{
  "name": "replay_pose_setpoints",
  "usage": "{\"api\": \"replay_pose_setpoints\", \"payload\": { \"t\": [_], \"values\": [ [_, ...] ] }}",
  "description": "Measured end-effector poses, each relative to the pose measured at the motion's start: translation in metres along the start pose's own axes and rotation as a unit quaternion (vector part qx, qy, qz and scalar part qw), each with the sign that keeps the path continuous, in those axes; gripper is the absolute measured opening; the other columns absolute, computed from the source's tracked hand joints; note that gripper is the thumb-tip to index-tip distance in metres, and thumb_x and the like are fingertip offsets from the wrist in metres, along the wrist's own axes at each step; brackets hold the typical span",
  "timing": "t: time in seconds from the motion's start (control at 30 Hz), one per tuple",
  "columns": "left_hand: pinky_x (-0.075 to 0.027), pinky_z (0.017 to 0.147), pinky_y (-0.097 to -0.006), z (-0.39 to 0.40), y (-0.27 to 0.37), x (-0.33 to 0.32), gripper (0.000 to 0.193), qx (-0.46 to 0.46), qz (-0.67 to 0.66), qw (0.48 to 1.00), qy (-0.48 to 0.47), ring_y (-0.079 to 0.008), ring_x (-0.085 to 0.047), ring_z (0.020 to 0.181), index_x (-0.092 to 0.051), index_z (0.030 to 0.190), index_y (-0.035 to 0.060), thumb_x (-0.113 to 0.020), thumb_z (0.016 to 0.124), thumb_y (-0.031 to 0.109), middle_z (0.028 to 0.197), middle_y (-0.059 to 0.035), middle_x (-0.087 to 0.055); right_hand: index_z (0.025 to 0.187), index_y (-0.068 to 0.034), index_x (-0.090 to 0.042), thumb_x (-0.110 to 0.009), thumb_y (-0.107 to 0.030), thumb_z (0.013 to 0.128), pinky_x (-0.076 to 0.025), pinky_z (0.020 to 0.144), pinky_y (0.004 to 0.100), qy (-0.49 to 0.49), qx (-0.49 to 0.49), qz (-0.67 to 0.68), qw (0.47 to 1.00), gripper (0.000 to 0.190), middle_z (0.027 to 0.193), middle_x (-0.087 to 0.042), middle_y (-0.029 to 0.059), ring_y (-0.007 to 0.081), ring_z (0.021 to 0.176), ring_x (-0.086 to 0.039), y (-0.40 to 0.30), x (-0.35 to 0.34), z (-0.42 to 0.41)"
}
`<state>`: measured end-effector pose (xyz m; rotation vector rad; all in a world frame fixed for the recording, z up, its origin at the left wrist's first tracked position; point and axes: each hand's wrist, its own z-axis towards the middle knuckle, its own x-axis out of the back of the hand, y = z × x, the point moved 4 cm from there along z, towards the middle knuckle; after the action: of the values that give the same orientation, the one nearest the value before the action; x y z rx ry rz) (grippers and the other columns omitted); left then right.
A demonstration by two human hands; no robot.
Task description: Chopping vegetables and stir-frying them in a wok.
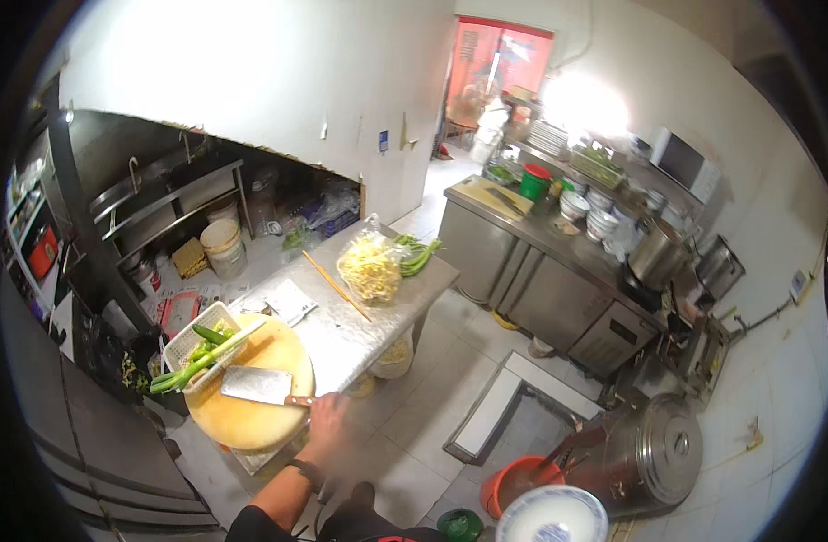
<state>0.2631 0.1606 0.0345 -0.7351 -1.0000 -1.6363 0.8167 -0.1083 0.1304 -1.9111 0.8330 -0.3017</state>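
A cleaver (pixel 256 385) with a broad steel blade and a wooden handle lies flat on a round yellow chopping board (pixel 251 427). My left hand (pixel 328 414), wearing a dark wristband, has its fingers at the end of that handle, by the board's right edge. Overlapping the board's far left side, a white plastic basket (pixel 183 347) holds green peppers (pixel 200 351). A long leek-like stalk (pixel 217 353) lies across the basket. My right hand is out of view.
On the steel table (pixel 414 298) are bagged bean sprouts (pixel 370 267), green beans (pixel 420 257), a wooden stick (pixel 336 286) and a white packet (pixel 290 301). A raised tiled kerb (pixel 478 413), red bucket (pixel 515 477), large steel pot (pixel 658 447) and blue-rimmed bowl (pixel 553 518) stand to the right.
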Motion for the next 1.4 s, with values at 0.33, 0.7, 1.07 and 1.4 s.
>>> {"api": "replay_pose_setpoints", "payload": {
  "t": [0.33,0.7,1.07,1.4],
  "values": [
    [-0.040,0.090,-0.0456,0.003,-0.089,0.028,0.023,0.041,0.017,0.999,-0.026,-0.0292,-0.055,0.103,-0.066,0.091,0.0112,-0.065,0.085,0.033,0.101,-0.0099,-0.060,0.132,0.013,-0.051,-0.053,-0.011,0.096,-0.052,0.100,0.0481,-0.384,-0.170,-0.013,0.908,0.043,0.126,-0.063,0.0220,0.0328,0.113,-0.065,0.136,-0.481,0.150],
    [-0.054,0.081,-0.0411,0.024,-0.079,0.067,0.036,0.031,0.028,0.999,-0.002,-0.0280,-0.065,0.096,-0.062,0.124,0.0001,-0.067,0.090,0.009,0.105,-0.0178,-0.065,0.132,0.002,-0.055,-0.060,-0.053,0.098,-0.052,0.084,0.0484,-0.469,-0.145,-0.307,0.815,0.065,0.122,-0.066,0.0156,0.0245,0.096,-0.064,0.210,-0.684,0.222],
    [-0.053,0.088,-0.0448,-0.131,-0.113,0.124,0.030,0.509,0.075,0.846,0.142,-0.0359,-0.065,0.100,-0.068,0.113,0.0037,-0.066,0.086,0.017,0.105,-0.0163,-0.068,0.083,-0.006,-0.061,-0.064,-0.028,0.100,-0.052,0.063,0.0301,-0.633,-0.134,-0.464,0.605,0.028,0.073,-0.063,0.0047,0.0148,0.066,-0.062,0.047,-0.683,0.206],
    [-0.052,0.098,-0.0390,-0.457,-0.175,0.298,0.051,0.770,0.098,0.475,0.414,-0.0309,-0.068,0.111,-0.059,0.134,0.0004,-0.069,0.088,0.021,0.123,-0.0195,-0.069,0.102,0.001,-0.068,-0.061,-0.018,0.099,-0.049,0.072,0.0275,-0.810,-0.039,-0.470,0.347,0.020,0.084,-0.068,0.0060,0.0142,0.077,-0.063,0.077,-0.740,0.009]
  ]
}}
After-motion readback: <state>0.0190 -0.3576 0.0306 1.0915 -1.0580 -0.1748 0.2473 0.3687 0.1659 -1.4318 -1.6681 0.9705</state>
